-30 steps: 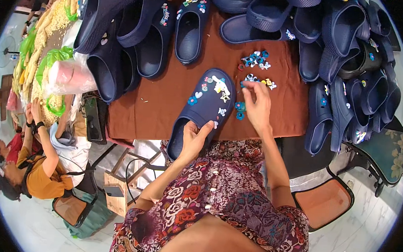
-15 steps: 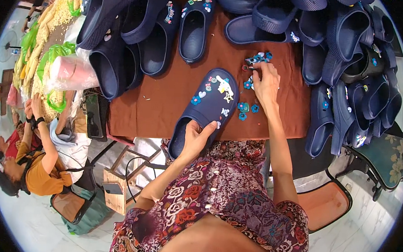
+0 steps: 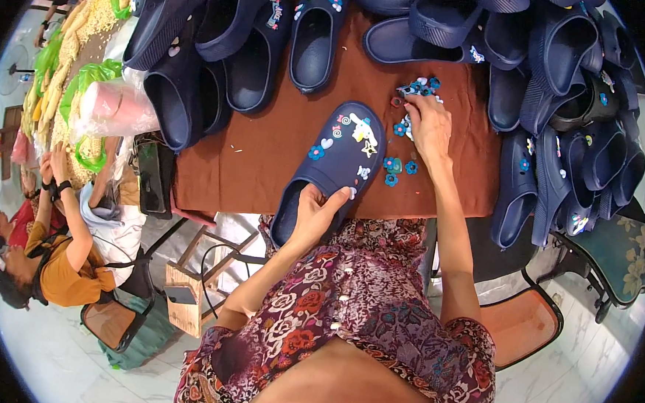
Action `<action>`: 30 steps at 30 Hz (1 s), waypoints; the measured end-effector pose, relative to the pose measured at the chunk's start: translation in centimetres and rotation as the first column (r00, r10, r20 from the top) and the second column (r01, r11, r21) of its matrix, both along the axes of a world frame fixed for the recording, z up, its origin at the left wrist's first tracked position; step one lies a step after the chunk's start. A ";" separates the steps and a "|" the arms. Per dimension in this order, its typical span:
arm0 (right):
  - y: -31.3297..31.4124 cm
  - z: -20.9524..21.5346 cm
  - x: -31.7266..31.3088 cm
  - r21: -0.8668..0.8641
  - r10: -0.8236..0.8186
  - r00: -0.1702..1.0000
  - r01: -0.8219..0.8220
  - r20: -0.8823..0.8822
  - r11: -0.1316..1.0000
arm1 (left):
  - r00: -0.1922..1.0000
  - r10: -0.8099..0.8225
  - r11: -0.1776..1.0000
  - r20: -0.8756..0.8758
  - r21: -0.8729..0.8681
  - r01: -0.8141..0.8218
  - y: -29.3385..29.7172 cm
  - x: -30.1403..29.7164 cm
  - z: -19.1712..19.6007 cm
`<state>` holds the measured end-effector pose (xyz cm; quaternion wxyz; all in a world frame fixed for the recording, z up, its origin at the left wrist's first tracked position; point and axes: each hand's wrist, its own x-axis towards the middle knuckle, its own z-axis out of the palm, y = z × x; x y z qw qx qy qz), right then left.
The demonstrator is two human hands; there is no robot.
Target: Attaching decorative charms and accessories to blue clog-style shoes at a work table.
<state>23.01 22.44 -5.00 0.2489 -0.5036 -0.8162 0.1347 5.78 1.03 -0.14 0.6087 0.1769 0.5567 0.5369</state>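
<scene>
My left hand point(image 3: 314, 219) is closed around the heel end of a navy clog point(image 3: 322, 167), thumb on its side edge and fingers inside the opening. The clog lies tilted, toe pointing away and to the right. On its upper sit a white character charm point(image 3: 363, 132), a blue flower charm point(image 3: 316, 152) and several smaller ones. Beyond the clog to the right, my right hand point(image 3: 432, 130) reaches into a small pile of shoe charms point(image 3: 421, 85). Its fingers are bent together at the pile, and what they pinch is hidden. Loose blue flower charms point(image 3: 391, 180) lie nearer me.
A brown cloth point(image 3: 257, 175) covers the table. Navy clogs point(image 3: 253, 72) stand at the back left, one decorated clog point(image 3: 314, 49) at the back middle, and many more are stacked at the right point(image 3: 560, 53). At the left, a person point(image 3: 75, 267) works beside a heap of pale kernels point(image 3: 96, 32).
My right hand's fingers have moved slightly deeper among the charms and bent closer together. The left hand keeps its hold on the clog. The whole view has shifted a little.
</scene>
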 end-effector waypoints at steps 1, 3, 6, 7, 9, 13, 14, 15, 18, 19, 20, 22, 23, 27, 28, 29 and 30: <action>0.0 0.0 -0.2 0.011 -0.002 0.998 0.002 0.062 1.000 | 1.000 0.003 1.000 -0.008 0.012 -0.003 0.0 0.0 -0.1; 0.1 0.2 -0.4 0.019 0.002 0.994 -0.004 0.107 1.000 | 1.000 0.010 1.000 -0.018 0.018 -0.010 0.0 0.0 0.1; 0.0 0.6 -0.3 0.017 0.010 0.986 -0.013 0.169 1.000 | 1.000 0.013 1.000 -0.006 -0.013 -0.014 0.2 0.0 0.6; -0.1 0.8 -0.2 0.020 0.016 0.991 -0.019 0.129 1.000 | 1.000 0.022 1.000 0.002 0.003 -0.022 0.3 0.0 0.4; -0.7 1.5 0.0 0.043 0.021 0.999 -0.023 0.041 0.999 | 1.000 0.030 0.999 0.009 0.017 -0.030 0.3 0.1 0.3; -4.0 4.0 0.4 -0.385 -0.088 0.929 -0.062 -0.359 0.921 | 1.000 0.026 0.999 0.015 0.018 -0.027 0.1 0.0 -0.1; -5.2 4.0 0.5 -0.388 -0.088 0.930 -0.062 -0.358 0.919 | 1.000 0.020 1.000 0.005 0.002 -0.020 0.1 -0.1 -0.3; -6.6 3.9 0.7 -0.491 -0.119 0.844 -0.184 -0.523 0.851 | 1.000 0.017 1.000 0.007 0.000 -0.017 0.1 -0.1 -0.5; -10.2 4.9 0.0 -0.677 -0.268 0.704 -0.397 -0.658 0.620 | 1.000 0.018 1.000 0.024 0.015 -0.018 0.1 -0.1 -0.8; -11.3 4.8 -0.3 -0.699 -0.303 0.684 -0.423 -0.664 0.577 | 0.999 0.020 1.000 0.035 0.012 -0.021 0.2 -0.1 -0.4; -12.3 5.0 -0.7 -0.736 -0.373 0.667 -0.413 -0.646 0.537 | 0.999 0.023 1.000 0.045 0.009 -0.023 0.3 -0.1 0.0; -13.7 5.1 -1.6 -0.783 -0.467 0.640 -0.395 -0.610 0.481 | 0.998 0.037 0.999 0.045 -0.005 -0.037 0.2 0.0 0.4; -14.2 4.7 -1.8 -0.783 -0.467 0.641 -0.395 -0.609 0.480 | 0.998 0.051 0.999 0.043 -0.018 -0.050 0.2 0.1 0.5; -15.2 3.9 -2.2 -0.783 -0.496 0.623 -0.348 -0.604 0.516 | 0.999 0.037 0.999 0.033 -0.012 -0.036 0.1 0.1 0.2; -15.3 3.9 -2.2 -0.784 -0.492 0.634 -0.328 -0.597 0.527 | 0.999 0.034 0.999 0.038 -0.016 -0.033 0.1 0.0 0.2; -15.3 3.9 -2.1 -0.784 -0.492 0.634 -0.328 -0.596 0.527 | 0.999 0.031 0.999 0.043 -0.021 -0.030 0.1 0.0 0.3; -15.2 3.9 -1.9 -0.816 -0.515 0.649 -0.326 -0.561 0.478 | 0.999 0.031 0.999 0.044 -0.020 -0.030 0.1 0.0 0.2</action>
